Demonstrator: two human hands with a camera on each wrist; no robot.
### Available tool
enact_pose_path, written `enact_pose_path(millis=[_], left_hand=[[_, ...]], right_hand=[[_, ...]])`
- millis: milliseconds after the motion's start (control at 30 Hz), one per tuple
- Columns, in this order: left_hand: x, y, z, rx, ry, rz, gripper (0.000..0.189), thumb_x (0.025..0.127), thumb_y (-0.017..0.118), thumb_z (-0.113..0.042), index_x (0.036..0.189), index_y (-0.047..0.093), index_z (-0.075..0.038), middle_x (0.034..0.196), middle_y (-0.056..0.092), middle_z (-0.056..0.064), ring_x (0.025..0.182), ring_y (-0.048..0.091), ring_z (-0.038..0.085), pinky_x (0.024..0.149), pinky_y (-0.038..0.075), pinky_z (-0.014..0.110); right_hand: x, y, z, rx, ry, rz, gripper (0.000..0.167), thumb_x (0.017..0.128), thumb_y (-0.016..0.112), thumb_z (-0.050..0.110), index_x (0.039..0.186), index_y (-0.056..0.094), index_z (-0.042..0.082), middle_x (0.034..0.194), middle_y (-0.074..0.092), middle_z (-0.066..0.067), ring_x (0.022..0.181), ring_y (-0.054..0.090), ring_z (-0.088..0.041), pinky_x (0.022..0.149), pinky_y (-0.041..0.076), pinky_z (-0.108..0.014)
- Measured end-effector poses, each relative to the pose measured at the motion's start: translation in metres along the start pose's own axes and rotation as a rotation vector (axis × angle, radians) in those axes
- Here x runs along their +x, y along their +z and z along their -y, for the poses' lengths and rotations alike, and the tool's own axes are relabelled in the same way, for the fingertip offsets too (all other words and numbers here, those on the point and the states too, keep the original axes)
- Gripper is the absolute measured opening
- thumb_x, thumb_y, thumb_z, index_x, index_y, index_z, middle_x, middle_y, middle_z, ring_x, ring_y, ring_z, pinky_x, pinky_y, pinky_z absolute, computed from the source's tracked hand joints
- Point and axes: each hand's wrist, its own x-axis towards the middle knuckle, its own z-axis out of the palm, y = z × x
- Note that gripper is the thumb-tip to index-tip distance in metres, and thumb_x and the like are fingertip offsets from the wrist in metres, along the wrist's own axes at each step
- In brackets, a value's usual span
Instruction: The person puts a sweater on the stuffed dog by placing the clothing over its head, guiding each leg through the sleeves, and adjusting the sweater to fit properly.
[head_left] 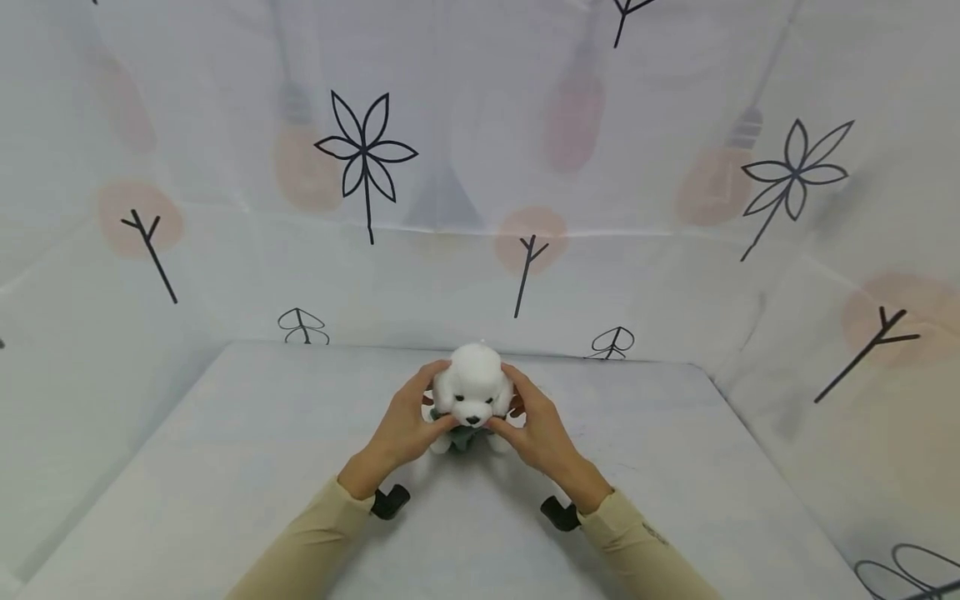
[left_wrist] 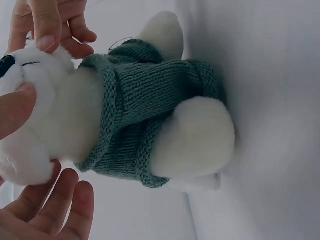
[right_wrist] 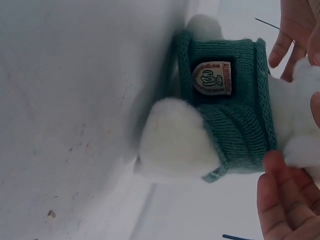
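A white plush dog [head_left: 476, 375] with black eyes and nose sits upright on the white surface, facing me. It wears a green knitted sweater [left_wrist: 145, 95], which bears a small patch [right_wrist: 214, 78] on its front. My left hand [head_left: 405, 423] grips one side of the dog's head, with the thumb by the muzzle. On the opposite side, my right hand [head_left: 546, 429] holds the head the same way, thumb also near the muzzle. Both hands' fingers reach behind the ears and are partly hidden in the head view. Below the hands, the dog's legs rest on the surface.
The white table [head_left: 300, 417] ends at a back edge against a pale cloth [head_left: 450, 283] printed with flowers and twigs. Similar cloth hangs at both sides. Black wrist-worn devices [head_left: 392, 502] stick out inward beneath the wrists. Small specks [right_wrist: 52, 214] dot the surface.
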Motion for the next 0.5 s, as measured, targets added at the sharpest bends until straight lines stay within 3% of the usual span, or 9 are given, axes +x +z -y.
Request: enact_pose_path(millis=[267, 500], left_hand=[[-0.010, -0.001, -0.001, 0.063, -0.024, 0.057, 0.076, 0.082, 0.077, -0.016, 0.145, 0.035, -0.010, 0.137, 0.048, 0.010, 0.107, 0.055, 0.021, 0.078, 0.052, 0.041], [-0.021, -0.021, -0.004, 0.188, -0.098, 0.055, 0.071, 0.084, 0.075, -0.018, 0.144, 0.038, -0.011, 0.125, 0.054, 0.009, 0.110, 0.057, 0.025, 0.084, 0.051, 0.041]], right_hand=[[-0.007, -0.007, -0.003, 0.006, -0.007, 0.055, 0.080, 0.080, 0.079, 0.020, 0.146, 0.035, 0.013, 0.106, 0.059, -0.003, 0.082, 0.058, -0.015, 0.067, 0.051, -0.029], [-0.009, -0.028, -0.008, -0.062, 0.017, 0.141, 0.078, 0.080, 0.078, 0.014, 0.145, 0.035, 0.011, 0.114, 0.059, -0.006, 0.089, 0.061, -0.019, 0.074, 0.052, -0.037]])
